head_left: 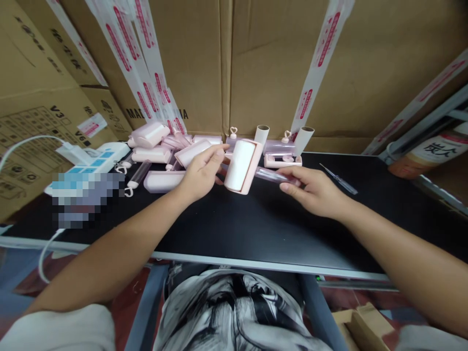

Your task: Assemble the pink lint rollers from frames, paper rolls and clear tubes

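My left hand (pixel 202 171) grips the left side of a pink lint roller head (pixel 242 165) that carries a white paper roll, held just above the black table (pixel 256 229). From the roller's right side a clear handle (pixel 272 175) sticks out, and my right hand (pixel 316 191) pinches it with the fingertips. Behind the hands lie several pink roller covers (pixel 157 156) and clear handles with heart-shaped ends (pixel 136 176).
Two bare cardboard tubes (pixel 261 133) stand at the back by the cardboard boxes (pixel 278 68). A thin clear tool (pixel 338 179) lies right of my right hand. A white power strip (pixel 97 158) with a cable sits at the left. A bottle (pixel 431 153) lies at far right.
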### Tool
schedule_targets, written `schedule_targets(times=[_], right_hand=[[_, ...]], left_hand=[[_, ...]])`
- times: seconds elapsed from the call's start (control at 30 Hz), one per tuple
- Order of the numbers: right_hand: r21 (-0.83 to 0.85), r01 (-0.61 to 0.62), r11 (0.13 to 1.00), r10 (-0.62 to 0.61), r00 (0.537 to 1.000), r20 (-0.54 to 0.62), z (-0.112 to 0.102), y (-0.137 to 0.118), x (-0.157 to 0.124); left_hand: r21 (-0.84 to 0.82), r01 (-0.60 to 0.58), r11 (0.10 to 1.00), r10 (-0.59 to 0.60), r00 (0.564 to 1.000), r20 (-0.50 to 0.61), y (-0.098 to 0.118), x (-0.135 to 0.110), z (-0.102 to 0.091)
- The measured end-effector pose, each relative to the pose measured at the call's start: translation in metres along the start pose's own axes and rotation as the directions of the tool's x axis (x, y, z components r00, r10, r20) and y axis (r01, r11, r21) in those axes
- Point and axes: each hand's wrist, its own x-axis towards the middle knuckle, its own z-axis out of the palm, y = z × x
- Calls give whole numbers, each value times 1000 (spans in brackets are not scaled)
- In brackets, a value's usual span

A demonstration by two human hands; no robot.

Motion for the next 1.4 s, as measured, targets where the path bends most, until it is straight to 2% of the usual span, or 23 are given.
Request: schedule_targets(times=[0.07, 0.13, 0.27, 0.37, 0.4, 0.47, 0.5, 0.57, 0.63, 0.7, 0.8, 0.87, 0.9, 0.93, 1.0, 1.07, 1.1, 1.17, 1.23, 1.4], right_hand=[[67, -12, 998, 11, 1000, 21, -11, 6, 1], [158, -40, 987, 19, 990, 138, -20, 12, 3], [260, -107, 960, -14, 905, 426, -21, 16, 5], [260, -130, 957, -18, 867, 498, -12, 14, 5], [257, -137, 957, -13, 862, 507, -9, 14, 5], [247, -148, 958, -4, 851, 524, -5, 14, 6], [243, -151, 958, -2, 846, 533, -5, 14, 6], [243, -162, 956, 4, 840, 543, -5, 14, 6], [256, -180, 950, 14, 841, 540, -8, 13, 6], [268, -197, 943, 29, 852, 523, -10, 11, 6], [269, -190, 944, 44, 882, 469, -14, 9, 4], [272, -172, 947, 44, 908, 418, -17, 10, 3], [274, -158, 949, 41, 921, 387, -18, 11, 3], [274, -141, 951, 38, 936, 350, -20, 12, 2], [251, -99, 963, 33, 967, 254, -23, 14, 1], [209, -65, 976, 33, 988, 154, -25, 14, 0], [188, -60, 980, 39, 993, 114, -26, 14, 0], [162, -71, 984, 61, 996, 64, -25, 13, -1], [146, -87, 986, 82, 996, 36, -24, 13, -1], [95, -68, 993, 68, 998, 12, -20, 13, 0]], left_hand=[[7, 1, 1000, -1, 998, -57, 5, 3, -5], [39, 2, 999, 2, 995, -96, 6, 6, -7], [156, 15, 988, 1, 995, -102, -3, 8, -8], [345, -78, 935, 113, 990, -82, -7, 8, -10], [442, -127, 888, 167, 984, -53, -6, 9, -11], [652, -207, 729, 219, 974, 64, -2, 15, -13], [742, -228, 630, 191, 972, 136, 1, 19, -12], [858, -263, 441, 53, 962, 268, 6, 31, -9], [898, -315, 306, -86, 931, 355, 8, 44, -3], [896, -383, 224, -155, 894, 420, 7, 53, 4], [882, -438, 176, -142, 875, 463, 6, 58, 11], [882, -416, 222, -66, 896, 439, 6, 57, 9], [878, -381, 289, -10, 916, 401, 7, 55, 6], [859, -330, 391, 44, 939, 340, 7, 53, 2], [720, -203, 664, 101, 978, 183, 8, 47, -9], [440, -78, 895, 45, 995, 85, 7, 39, -19], [285, -37, 958, 15, 997, 78, 7, 34, -22], [50, -7, 999, 2, 994, 111, 4, 23, -26], [-57, -21, 998, 30, 987, 159, 1, 13, -25], [-7, -76, 997, 76, 976, 202, -6, 3, -15]])
